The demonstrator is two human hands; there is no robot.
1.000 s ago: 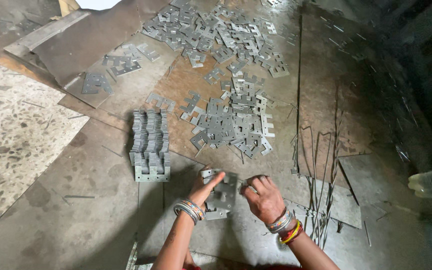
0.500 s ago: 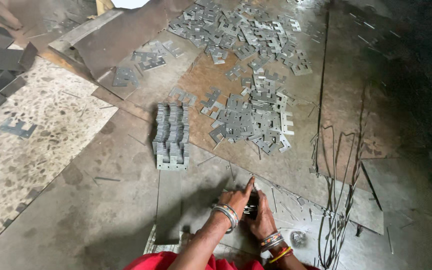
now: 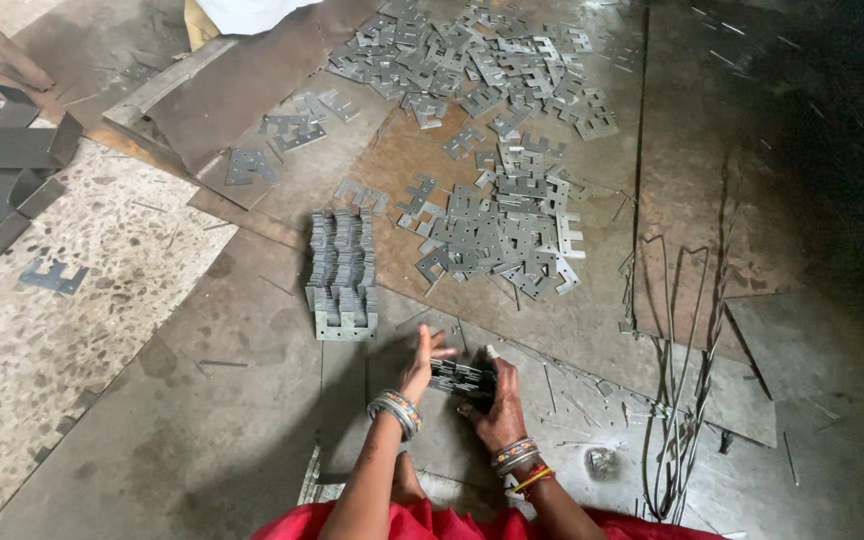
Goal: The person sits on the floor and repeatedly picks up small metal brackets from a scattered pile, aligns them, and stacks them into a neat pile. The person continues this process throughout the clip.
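Note:
My left hand [image 3: 419, 362] and my right hand [image 3: 495, 400] press from both sides on a small stack of flat grey metal plates [image 3: 460, 377], held on edge just above the metal floor sheet. The left palm is flat against the stack's left end with fingers spread. The right hand's fingers curl around the right end. Bangles sit on both wrists. A long, neatly aligned row of the same notched plates [image 3: 341, 272] stands on the sheet just ahead and to the left of my hands.
Loose notched plates [image 3: 492, 235] lie scattered ahead, with a bigger heap [image 3: 477, 60] farther back. Bent wire rods [image 3: 677, 400] lie at the right. Dark metal channels [image 3: 2, 170] rest at the left on speckled floor [image 3: 72, 330]. Red cloth [image 3: 452, 525] covers my lap.
The view has tilted and shifted, so the piles sit lower in frame. My hands have closed together on the stack of plates, squeezing it from both ends.

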